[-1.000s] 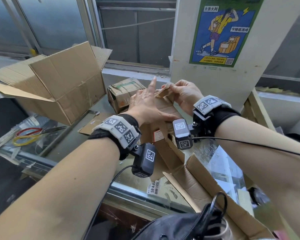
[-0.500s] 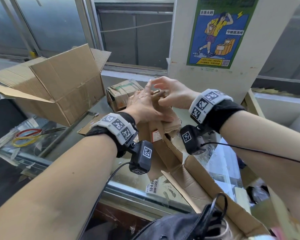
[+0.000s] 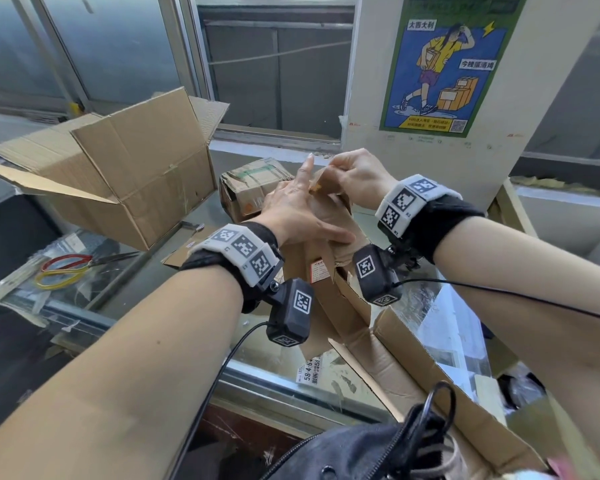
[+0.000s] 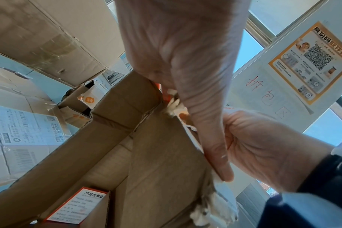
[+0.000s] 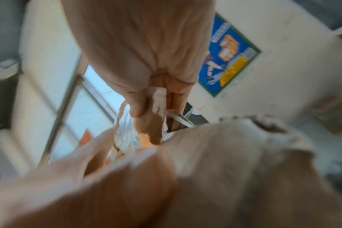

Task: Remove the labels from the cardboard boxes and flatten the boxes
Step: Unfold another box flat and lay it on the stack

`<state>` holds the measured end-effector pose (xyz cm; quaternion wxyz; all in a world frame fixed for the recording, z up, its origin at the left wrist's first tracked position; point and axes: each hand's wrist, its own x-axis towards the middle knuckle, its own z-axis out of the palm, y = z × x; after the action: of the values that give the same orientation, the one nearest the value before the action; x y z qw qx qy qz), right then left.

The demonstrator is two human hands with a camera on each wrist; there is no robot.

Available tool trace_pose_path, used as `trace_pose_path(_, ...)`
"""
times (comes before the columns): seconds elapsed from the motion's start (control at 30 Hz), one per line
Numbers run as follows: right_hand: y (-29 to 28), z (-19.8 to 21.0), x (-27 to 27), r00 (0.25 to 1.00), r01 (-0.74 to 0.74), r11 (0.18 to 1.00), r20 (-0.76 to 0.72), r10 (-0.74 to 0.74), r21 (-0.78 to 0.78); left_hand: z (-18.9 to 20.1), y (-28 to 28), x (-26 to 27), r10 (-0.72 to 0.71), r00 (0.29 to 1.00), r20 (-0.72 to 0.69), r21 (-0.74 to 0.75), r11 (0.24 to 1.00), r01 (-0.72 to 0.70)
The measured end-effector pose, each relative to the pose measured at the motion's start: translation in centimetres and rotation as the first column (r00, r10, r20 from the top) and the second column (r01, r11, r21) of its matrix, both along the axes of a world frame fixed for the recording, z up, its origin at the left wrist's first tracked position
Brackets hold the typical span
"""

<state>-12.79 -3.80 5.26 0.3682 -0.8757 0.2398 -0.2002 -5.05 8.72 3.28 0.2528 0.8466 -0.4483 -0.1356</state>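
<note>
Currently | head: my left hand presses flat on cardboard box | right wrist: right hand pinches torn label | left wrist: red-bordered sticker

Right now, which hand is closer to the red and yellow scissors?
Left. The left hand presses the brown cardboard box, on the side where the red and yellow scissors lie; the right hand pinches a torn strip farther away.

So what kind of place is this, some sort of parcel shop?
Probably a parcel pick-up point's unpacking corner: opened cardboard boxes on a glass counter, a poster of a courier carrying cartons, and labelled parcels stacked nearby.
</note>
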Motion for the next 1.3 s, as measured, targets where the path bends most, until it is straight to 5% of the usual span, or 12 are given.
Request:
trace_pose_path(0.1,-0.6,-0.2,-0.2,0.976,0.02,0.918,0.191,-0.104,0.397,0.1,0.1,0.1,0.003,1.0,-0.013,-0.012,1.0,-0.004)
trace_pose_path(0.2,-1.0,-0.2,-0.6,0.932,0.05,0.77,0.248,-0.266,0.637,-0.1,0.3,0.5,0.01,1.0,-0.016,-0.012,1.0,-0.011)
trace_pose_path(0.4,-1.1,-0.3,-0.8,0.878,-0.04,0.55,0.292,-0.379,0.834,0.6,0.3,0.3,-0.029,0.999,0.027,0.054,0.998,0.028)
trace_pose_path(0.73,-2.0,-1.5,-1.8,0.841,-0.07,0.384,0.261,-0.474,0.921,1.4,-0.5,-0.7,-0.205,0.963,0.172,0.326,0.935,0.141)
trace_pose_path(1.3,-2.6,-4.0,-5.0,0.86,0.137,0.285,0.029,-0.509,0.949,3.9,0.0,-2.4,-0.398,0.896,0.196,0.538,0.808,0.241)
